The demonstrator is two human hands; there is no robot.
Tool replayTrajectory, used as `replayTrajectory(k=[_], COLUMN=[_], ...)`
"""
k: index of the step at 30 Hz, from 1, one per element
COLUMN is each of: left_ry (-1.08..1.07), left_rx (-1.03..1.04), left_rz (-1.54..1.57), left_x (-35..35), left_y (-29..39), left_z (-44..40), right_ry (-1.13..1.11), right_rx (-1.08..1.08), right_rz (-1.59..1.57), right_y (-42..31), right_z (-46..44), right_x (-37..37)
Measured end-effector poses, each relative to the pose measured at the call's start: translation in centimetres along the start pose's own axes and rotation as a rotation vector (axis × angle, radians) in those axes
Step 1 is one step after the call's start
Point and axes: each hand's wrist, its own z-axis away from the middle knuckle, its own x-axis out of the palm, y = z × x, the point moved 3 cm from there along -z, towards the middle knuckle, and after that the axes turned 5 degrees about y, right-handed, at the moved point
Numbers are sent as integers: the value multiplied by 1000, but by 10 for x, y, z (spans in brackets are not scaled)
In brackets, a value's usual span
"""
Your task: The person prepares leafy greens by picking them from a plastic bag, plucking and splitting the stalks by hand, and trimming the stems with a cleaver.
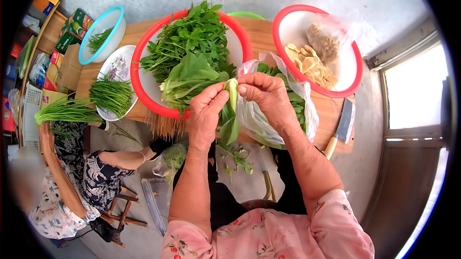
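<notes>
Both hands pinch a leafy green [231, 96] at its pale stem end, and its broad leaves hang down between them. My left hand [207, 111] is closed on the stem from the left, thumb against fingers. From the other side, my right hand [267, 96] grips the top of the stem between thumb and fingertips. Just behind them stands a red-rimmed basin [136, 79] heaped with leafy greens [192, 47]. A clear plastic bag [309, 115] with more green leaves inside lies beneath and beside my right hand.
Another red-rimmed basin [357, 67] holds pale slices and a bagged food. A cleaver [345, 122] lies at the wooden table's [261, 38] right edge. At left are a blue-rimmed bowl [120, 16], a chive-laden white tray [127, 53] and a seated person [57, 191] holding chives.
</notes>
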Motion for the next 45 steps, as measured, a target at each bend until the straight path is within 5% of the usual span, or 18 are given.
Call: replayTrajectory(k=[2,4,6,9,15,17,23,24,28,29,30,31,32,33,35,45], left_ry=[-1,-37,-155,-131,-163,-164,-14,-27,-83,-81,-87,-93,-91,-75,-72,32], left_rx=[-90,-358,-389,-274,-191,-127,-161,-51,205,204,-13,-229,-228,-281,-314,-101], left_rz=[50,292,325,15,-14,-73,-22,-236,-635,-637,-359,-78,-79,96,281,92], left_x=[1,5,3,0,2,5,0,1,1,-1,-4,-5,-5,-5,-9,2], left_y=[6,9,5,-5,-3,-2,-2,2,5,8,7,5,5,5,-4,-3], left_z=[2,3,2,-1,-2,-3,-3,-1,1,1,1,1,0,0,-1,-1], right_ry=[-26,-18,-118,-21,-6,72,-72,-73,-57,-45,-48,-121,-189,-160,-107,10], right_rx=[137,140,86,37,109,-48,64,66,-344,-521,-521,-188,140,203,219,223], right_rz=[-180,-203,-248,-55,98,231,348,346,571,654,652,319,-16,-121,-223,-217], right_y=[3,1,-4,-1,1,2,-5,-4,2,-1,-3,0,4,2,5,6], right_z=[-3,-4,-2,-6,-4,-4,-3,-3,-2,-2,-3,-7,-7,-7,-6,1], right_x=[-2,1,7,2,3,2,-1,0,1,3,2,-2,-2,-2,1,13])
